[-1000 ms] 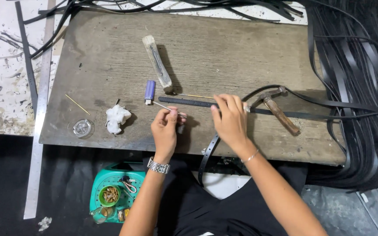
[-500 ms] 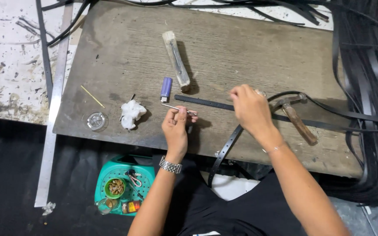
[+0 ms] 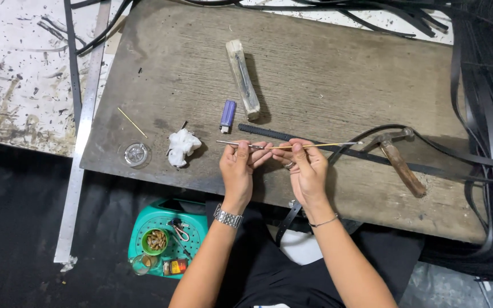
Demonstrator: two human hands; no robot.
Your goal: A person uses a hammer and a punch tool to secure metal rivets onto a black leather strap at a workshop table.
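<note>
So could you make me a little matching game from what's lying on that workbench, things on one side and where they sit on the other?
Things:
1. lighter
2. hammer
3. white wad
4. green stool

Places:
A. below the board's near edge, by the person's left arm
B. right of the right hand, head on a black strap
C. just left of the wooden block
D. left of the left hand, beside the small clear dish

Pairs: 1-C, 2-B, 3-D, 4-A

Workshop: worn wooden board [image 3: 326, 68], hammer [image 3: 397, 159], steel ruler [image 3: 84, 131], piled black straps [image 3: 486, 114].
</note>
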